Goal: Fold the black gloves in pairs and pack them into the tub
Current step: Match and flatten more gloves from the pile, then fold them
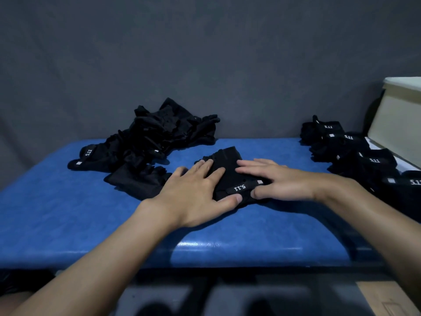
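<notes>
A black glove pair (pixel 230 166) with a "5.11" wrist strap lies flat in the middle of the blue table (pixel 91 220). My left hand (pixel 196 192) presses on its left half with straight fingers, thumb at the strap. My right hand (pixel 280 181) presses on its right half, fingers flat, thumb by the strap's end. A heap of loose black gloves (pixel 155 137) sits at the back left. A row of folded glove pairs (pixel 355 153) runs along the right side. The pale tub (pixel 396 124) stands at the far right edge.
One loose glove (pixel 136 181) lies just left of my left hand. A grey cloth backdrop (pixel 205 53) rises behind the table. The table's front edge is near my forearms, with dark floor below.
</notes>
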The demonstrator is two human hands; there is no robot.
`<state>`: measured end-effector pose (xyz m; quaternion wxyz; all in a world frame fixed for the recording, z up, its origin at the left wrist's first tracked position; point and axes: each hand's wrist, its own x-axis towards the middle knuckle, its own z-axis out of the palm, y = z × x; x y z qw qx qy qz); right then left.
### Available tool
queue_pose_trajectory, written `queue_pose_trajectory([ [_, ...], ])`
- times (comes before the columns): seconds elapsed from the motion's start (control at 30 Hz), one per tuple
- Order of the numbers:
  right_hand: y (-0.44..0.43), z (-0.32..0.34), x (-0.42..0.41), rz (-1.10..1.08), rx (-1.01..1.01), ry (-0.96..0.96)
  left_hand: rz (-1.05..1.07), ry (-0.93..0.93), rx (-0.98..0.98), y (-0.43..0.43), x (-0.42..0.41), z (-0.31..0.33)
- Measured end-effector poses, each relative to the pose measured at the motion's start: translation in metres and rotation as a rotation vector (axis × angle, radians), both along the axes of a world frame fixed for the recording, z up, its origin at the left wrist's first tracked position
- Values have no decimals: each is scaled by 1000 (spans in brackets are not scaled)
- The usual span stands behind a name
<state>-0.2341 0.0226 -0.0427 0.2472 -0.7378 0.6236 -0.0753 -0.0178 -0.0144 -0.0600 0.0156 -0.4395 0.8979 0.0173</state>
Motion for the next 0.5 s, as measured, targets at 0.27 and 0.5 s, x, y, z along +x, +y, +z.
queue_pose_trajectory([
  [0.27,-10,-1,-1,-29,16,-106,-3,-28,39,-6,-1,1],
  [0.5,-14,-14,-2,-15,-33,70,-97,97,-11,-3,7,1],
])
